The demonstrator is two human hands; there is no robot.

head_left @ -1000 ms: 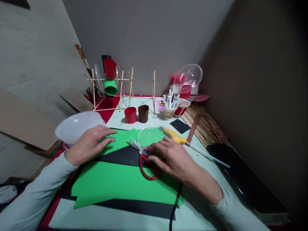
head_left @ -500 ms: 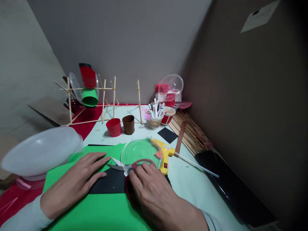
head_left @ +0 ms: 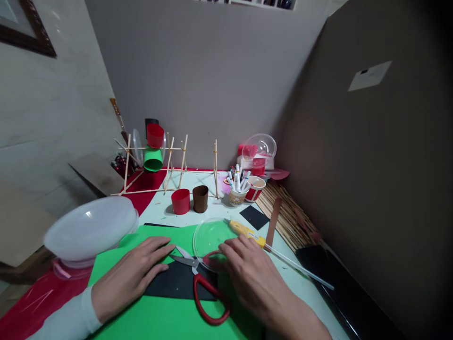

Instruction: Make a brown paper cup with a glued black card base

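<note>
My left hand [head_left: 136, 271] lies with fingers stretched out, pressing on black paper [head_left: 170, 285] over a green sheet [head_left: 141, 321]. Between my hands, the red-handled scissors [head_left: 212, 315] rest on the paper, blades parted and pointing toward my left fingers. My right hand [head_left: 253, 271] is off the scissors, its fingers loosely bent over the near edge of a clear plastic lid [head_left: 208, 236] and the handle of a yellow glue gun [head_left: 244, 230]. It covers the gun's handle, and its thumb is hidden. I see nothing gripped in it. A glue stick [head_left: 300, 267] extends from the gun's back.
Red [head_left: 180, 202] and brown paper cups [head_left: 200, 199] stand beyond the sheets. Behind them is a wooden stick frame [head_left: 141, 191]. A cup of markers [head_left: 238, 197], bundled sticks [head_left: 293, 212] and a black tray-like object [head_left: 339, 288] occupy the right; a whitish plastic bowl [head_left: 92, 226] is left.
My right hand has let go of the scissors and shifted right, over the glue gun handle. The scissors now lie uncovered. My left hand stays on the paper; the view has tilted up.
</note>
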